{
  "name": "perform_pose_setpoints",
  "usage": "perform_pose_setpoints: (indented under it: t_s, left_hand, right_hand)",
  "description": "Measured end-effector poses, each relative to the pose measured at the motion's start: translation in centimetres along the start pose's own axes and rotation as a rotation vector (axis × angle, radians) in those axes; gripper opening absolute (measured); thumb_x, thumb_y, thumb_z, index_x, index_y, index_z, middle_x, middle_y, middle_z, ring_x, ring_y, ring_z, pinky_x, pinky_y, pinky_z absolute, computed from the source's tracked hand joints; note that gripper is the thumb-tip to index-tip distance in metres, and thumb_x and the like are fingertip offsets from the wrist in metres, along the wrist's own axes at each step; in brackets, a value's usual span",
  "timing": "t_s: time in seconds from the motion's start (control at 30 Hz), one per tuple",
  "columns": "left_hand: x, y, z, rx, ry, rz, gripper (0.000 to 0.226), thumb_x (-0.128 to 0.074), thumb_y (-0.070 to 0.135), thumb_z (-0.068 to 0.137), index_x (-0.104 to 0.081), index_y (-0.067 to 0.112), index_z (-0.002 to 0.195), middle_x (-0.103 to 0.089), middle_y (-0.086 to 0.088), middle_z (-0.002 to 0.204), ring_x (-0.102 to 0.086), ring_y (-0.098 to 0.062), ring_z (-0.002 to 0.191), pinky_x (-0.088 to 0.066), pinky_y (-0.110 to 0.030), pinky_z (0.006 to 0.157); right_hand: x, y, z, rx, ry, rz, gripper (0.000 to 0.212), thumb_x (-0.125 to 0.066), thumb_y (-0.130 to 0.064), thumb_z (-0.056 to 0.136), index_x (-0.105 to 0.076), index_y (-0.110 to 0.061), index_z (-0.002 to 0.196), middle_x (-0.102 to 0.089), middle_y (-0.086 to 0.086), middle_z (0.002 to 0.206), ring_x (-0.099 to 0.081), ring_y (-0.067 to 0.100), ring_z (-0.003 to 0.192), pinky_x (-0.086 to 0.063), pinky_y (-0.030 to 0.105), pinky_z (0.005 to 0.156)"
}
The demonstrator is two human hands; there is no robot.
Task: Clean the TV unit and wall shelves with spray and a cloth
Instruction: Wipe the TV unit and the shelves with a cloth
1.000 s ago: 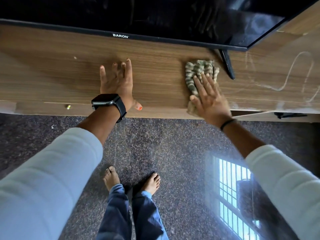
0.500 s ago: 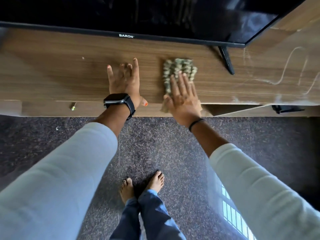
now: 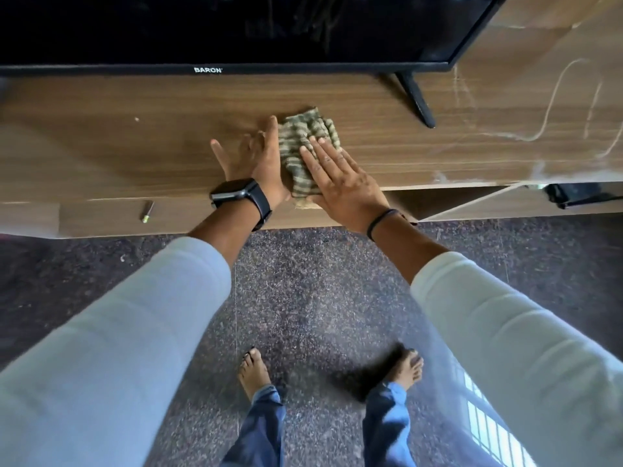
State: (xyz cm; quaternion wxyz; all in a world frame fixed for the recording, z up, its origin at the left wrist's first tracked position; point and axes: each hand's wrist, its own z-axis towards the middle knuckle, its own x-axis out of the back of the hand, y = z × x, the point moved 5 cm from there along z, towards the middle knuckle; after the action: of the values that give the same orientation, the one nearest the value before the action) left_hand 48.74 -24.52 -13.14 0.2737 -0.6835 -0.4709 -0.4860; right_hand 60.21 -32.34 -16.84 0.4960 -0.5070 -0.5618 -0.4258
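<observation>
We look down on the wooden TV unit (image 3: 101, 153), whose top runs across the upper half of the view. Our right hand (image 3: 340, 183) lies flat on the green striped cloth (image 3: 303, 146), its fingers (image 3: 313, 156) straight and pressing the cloth against the wood near the front edge; nothing is gripped. Our left hand (image 3: 253, 160) rests palm-down on the unit just beside the cloth, fingers spread and straight, its inner edge touching the cloth's left side. A dark smartwatch (image 3: 241, 195) sits on the left wrist and a thin black band (image 3: 381, 222) circles the right wrist. Both arms wear pale sleeves.

Behind the hands stands the television (image 3: 236, 28), its black screen dark, and on the lower bezel we read the white word "BARON" (image 3: 208, 70). One black TV foot (image 3: 416, 99) angles onto the wood to the right of the cloth, well apart from it. Pale streaks and looping marks (image 3: 556, 106) show on the right part of the unit. A small screw-like piece (image 3: 147, 212) lies on the lower ledge to the left, and a black object (image 3: 583, 195), too unclear to name, sits at the right edge. Below, bare feet and blue trouser legs stand on the speckled dark floor (image 3: 320, 281), which mirrors a barred window at lower right.
</observation>
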Motion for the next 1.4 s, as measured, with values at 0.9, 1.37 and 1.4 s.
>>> perform_pose_setpoints:
  t_s: [0.9, 1.37, 1.4]
  left_hand:
    - [-2.4, 20.3, 0.3, -0.144, 0.205, 0.082, 0.109, -0.072, 0.044, 0.074, 0.001, 0.009, 0.148, -0.045, -0.017, 0.137, -0.049, -0.029, 0.124, 0.010, -0.057, 0.110]
    - [-1.8, 28.1, 1.6, -0.306, 0.143, 0.134, 0.126, -0.073, 0.057, 0.065, 0.013, 0.014, 0.147, -0.019, -0.012, 0.155, -0.005, -0.024, 0.146, 0.014, -0.060, 0.107]
    - [-1.6, 28.0, 2.0, -0.294, 0.127, 0.139, 0.130, -0.074, 0.059, 0.062, 0.014, 0.014, 0.147, -0.018, -0.011, 0.155, -0.003, -0.024, 0.146, 0.014, -0.060, 0.107]
  right_hand:
    - [-0.9, 16.6, -9.9, 0.000, -0.051, -0.114, 0.074, -0.030, -0.051, 0.098, 0.007, -0.016, 0.151, 0.006, 0.006, 0.160, 0.005, 0.021, 0.148, 0.006, 0.036, 0.116]
    - [-1.7, 34.8, -23.7, -0.394, -0.099, 0.035, 0.067, -0.047, -0.029, 0.098, -0.012, -0.009, 0.151, -0.014, 0.016, 0.158, -0.010, 0.029, 0.147, -0.010, 0.039, 0.120]
    - [-1.8, 35.0, -23.8, -0.396, -0.103, 0.044, 0.065, -0.045, -0.031, 0.098, -0.015, -0.008, 0.151, -0.016, 0.016, 0.157, -0.011, 0.029, 0.147, -0.011, 0.041, 0.120]
